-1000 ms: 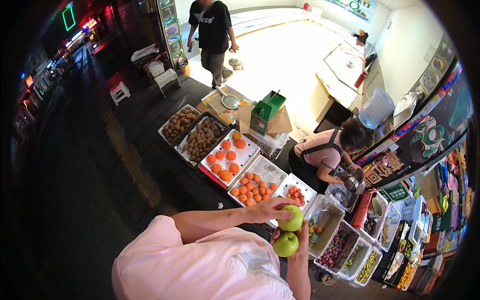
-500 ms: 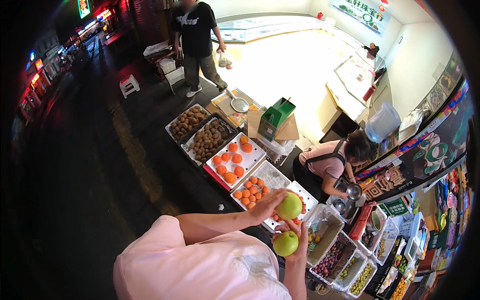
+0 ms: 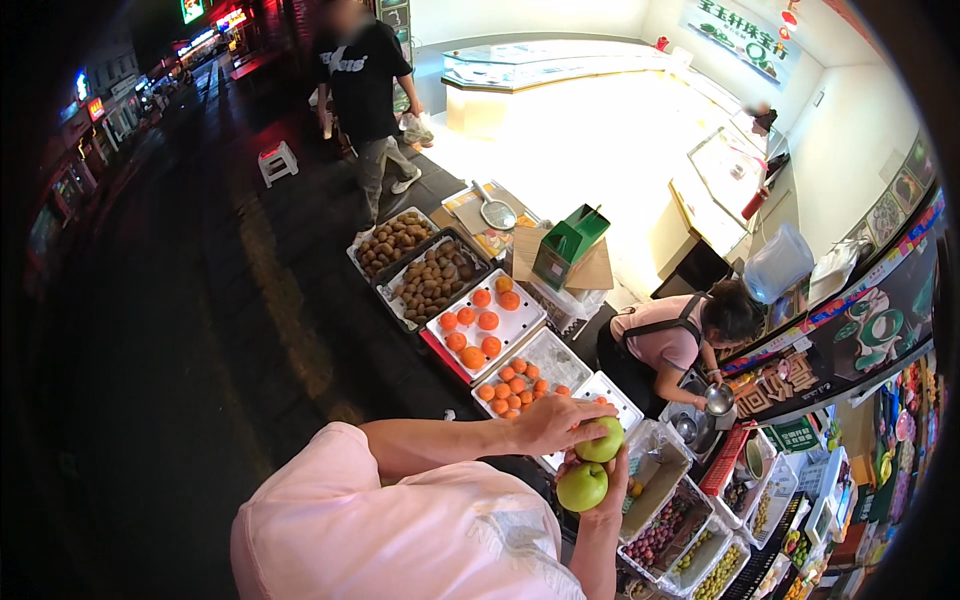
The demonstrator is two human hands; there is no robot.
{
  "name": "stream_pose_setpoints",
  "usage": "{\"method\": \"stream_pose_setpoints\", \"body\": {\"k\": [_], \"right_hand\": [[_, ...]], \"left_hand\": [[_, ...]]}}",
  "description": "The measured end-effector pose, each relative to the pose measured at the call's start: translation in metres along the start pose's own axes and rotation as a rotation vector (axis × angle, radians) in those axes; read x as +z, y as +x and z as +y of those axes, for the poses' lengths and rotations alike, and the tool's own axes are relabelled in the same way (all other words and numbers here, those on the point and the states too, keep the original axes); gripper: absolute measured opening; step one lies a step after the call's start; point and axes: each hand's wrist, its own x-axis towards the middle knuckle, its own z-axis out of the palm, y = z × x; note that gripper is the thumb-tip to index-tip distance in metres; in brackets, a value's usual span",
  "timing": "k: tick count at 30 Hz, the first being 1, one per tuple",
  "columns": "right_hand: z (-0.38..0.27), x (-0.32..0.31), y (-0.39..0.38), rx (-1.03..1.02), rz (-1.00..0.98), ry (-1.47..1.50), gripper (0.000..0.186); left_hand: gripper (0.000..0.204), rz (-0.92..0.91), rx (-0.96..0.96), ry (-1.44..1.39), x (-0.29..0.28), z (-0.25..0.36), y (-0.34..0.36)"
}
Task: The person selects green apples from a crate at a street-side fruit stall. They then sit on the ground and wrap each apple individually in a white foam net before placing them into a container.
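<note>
My left hand (image 3: pixel 550 425) is closed on a green apple (image 3: pixel 602 443), its fingers over the top of the fruit. Just below, my right hand (image 3: pixel 610 495) grips a second green apple (image 3: pixel 582 487), which touches or nearly touches the upper one. Both are held above a row of produce trays, near a white tray of small red-orange fruit (image 3: pixel 622 400) partly hidden by my hand and a plastic-lined bin (image 3: pixel 656 465).
Trays of brown fruit (image 3: pixel 432 285) and orange fruit (image 3: pixel 487 319) line the stall, beside a green box (image 3: pixel 570 240). A co-worker (image 3: pixel 665 340) bends over metal bowls (image 3: pixel 718 400). A person in black (image 3: pixel 360 90) walks behind the trays. Dark pavement (image 3: pixel 200 350) is at left.
The apples, apart half a second ago, are close together again. The person in black has moved left and nearer the trays. The co-worker's bowl has shifted, and the whole view has moved slightly.
</note>
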Motion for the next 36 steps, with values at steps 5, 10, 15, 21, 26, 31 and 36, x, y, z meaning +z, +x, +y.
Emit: {"method": "stream_pose_setpoints", "body": {"k": [5,10,15,21,26,31,36], "right_hand": [[0.008,0.01,0.001,-0.011,0.035,-0.055,0.071],[-0.005,0.009,-0.006,-0.126,0.053,-0.168,0.062],[-0.015,0.017,0.005,-0.361,0.126,-0.494,0.062],[-0.035,0.004,0.001,-0.171,0.063,0.016,0.066],[-0.032,-0.013,-0.011,-0.206,0.155,-0.02,0.058],[-0.028,-0.006,-0.011,-0.262,0.204,-0.283,0.057],[-0.027,-0.01,-0.01,-0.127,0.164,0.051,0.057]], "left_hand": [[0.037,0.258,0.173,0.102,0.007,-0.016,-0.011],[0.057,0.172,0.174,0.037,0.003,0.007,-0.007],[0.081,0.022,0.038,-0.141,0.002,-0.008,-0.005],[0.083,0.129,-0.215,-1.05,0.012,-0.01,0.016],[0.063,-0.001,-0.443,-1.334,0.03,-0.016,0.015],[0.068,-0.107,-0.625,-1.453,0.045,-0.035,0.008],[0.081,-0.015,-0.68,-1.247,0.056,-0.044,0.004]]}}
